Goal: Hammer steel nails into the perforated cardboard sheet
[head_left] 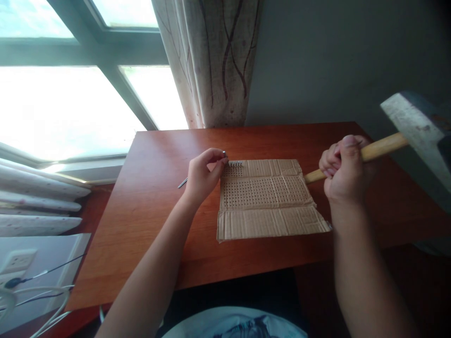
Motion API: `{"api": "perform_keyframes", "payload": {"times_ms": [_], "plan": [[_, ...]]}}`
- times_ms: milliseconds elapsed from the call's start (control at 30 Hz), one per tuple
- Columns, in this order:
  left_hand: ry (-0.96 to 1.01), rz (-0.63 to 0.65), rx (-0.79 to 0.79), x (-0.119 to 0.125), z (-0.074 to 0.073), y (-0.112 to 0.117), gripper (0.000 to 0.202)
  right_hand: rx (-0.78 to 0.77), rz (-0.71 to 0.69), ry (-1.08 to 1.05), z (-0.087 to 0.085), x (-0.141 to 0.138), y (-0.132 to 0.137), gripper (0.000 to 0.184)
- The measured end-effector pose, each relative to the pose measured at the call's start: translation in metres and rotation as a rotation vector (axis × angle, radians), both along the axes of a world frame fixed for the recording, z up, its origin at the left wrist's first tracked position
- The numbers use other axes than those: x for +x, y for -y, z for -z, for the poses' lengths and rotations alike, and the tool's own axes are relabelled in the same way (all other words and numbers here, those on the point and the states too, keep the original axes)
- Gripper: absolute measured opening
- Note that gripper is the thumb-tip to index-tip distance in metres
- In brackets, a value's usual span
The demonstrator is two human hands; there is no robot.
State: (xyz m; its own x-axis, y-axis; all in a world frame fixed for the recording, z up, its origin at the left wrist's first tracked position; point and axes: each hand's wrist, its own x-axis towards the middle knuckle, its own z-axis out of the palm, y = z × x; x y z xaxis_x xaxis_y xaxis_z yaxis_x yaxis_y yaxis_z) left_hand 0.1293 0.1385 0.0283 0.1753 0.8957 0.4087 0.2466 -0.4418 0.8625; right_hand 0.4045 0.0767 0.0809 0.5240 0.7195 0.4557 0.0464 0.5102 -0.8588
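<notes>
My right hand [345,169] is closed around the wooden handle of a hammer [385,145], raised above the right side of the table with its metal head up to the right. My left hand [206,173] pinches a nail [224,153] upright at the far left corner of a cardboard sheet [275,225]; the nail's lower part is hidden by the fingers. Rows of small holes cover the middle and far left of the sheet. Several dark, thin nail-like pieces [235,164] stand in a row along its far edge, beside my fingertips.
The cardboard lies on a reddish-brown wooden table [151,225]. A thin metal rod [182,183] lies left of my left hand. Beyond the table are a curtain [221,61] and a wall, with a window at left. A wall socket [19,260] and cables are at the lower left.
</notes>
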Motion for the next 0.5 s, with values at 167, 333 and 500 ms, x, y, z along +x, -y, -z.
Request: {"api": "perform_keyframes", "payload": {"times_ms": [167,333,500], "plan": [[-0.139,-0.039,0.124,0.0025,-0.0038,0.0040,0.009,-0.001,-0.002,0.002,-0.0003,-0.0005,0.0003,0.040],[-0.172,-0.054,0.173,0.0031,-0.0031,0.0053,0.010,-0.010,-0.020,0.012,0.0016,0.0008,0.0008,0.039],[-0.165,-0.063,0.169,0.0035,-0.0012,0.0045,0.009,-0.103,-0.110,0.071,-0.0007,0.0011,-0.0087,0.045]]}}
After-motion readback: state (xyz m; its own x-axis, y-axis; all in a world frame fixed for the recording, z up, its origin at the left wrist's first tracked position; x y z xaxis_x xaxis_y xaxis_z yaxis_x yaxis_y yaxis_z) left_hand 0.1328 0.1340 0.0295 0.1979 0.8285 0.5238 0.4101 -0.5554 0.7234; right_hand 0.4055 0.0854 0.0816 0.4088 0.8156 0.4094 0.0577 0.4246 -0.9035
